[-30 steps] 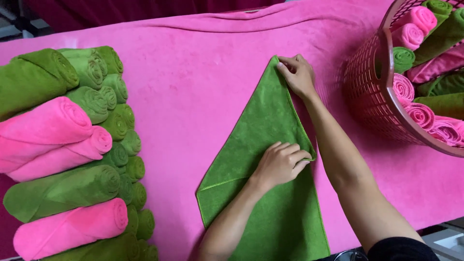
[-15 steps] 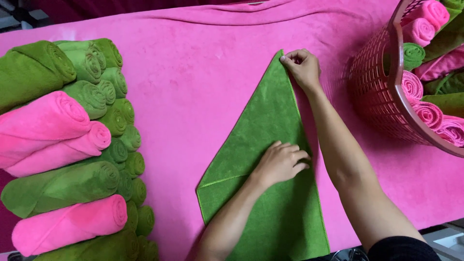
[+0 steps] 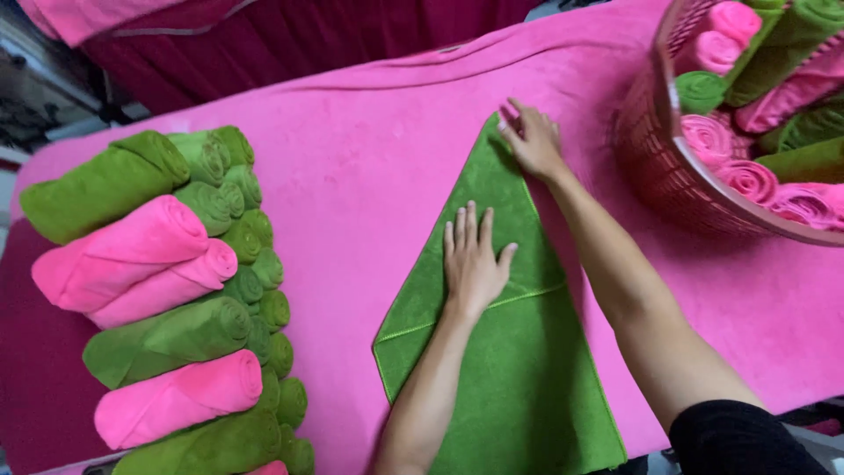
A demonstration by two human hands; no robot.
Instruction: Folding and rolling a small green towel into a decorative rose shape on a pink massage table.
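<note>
While both hands press flat, a green towel point(image 3: 501, 352) lies folded to a point on the pink worktop point(image 3: 352, 176).

Left hand point(image 3: 472, 259), released with fingers spread, rests palm-down mid-towel; right hand point(image 3: 527, 141), also unclenched, fingertips on the towel's tip at 12 o'clock. At 9 o'clock, rolled green and pink towels point(image 3: 176, 290) lie stacked; at 2 o'clock a pink basket point(image 3: 659, 167) holds more rolls.

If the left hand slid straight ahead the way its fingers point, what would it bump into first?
Probably the right hand, which presses the tip of the green towel. The left hand lies flat, fingers aimed up toward that tip.
</note>
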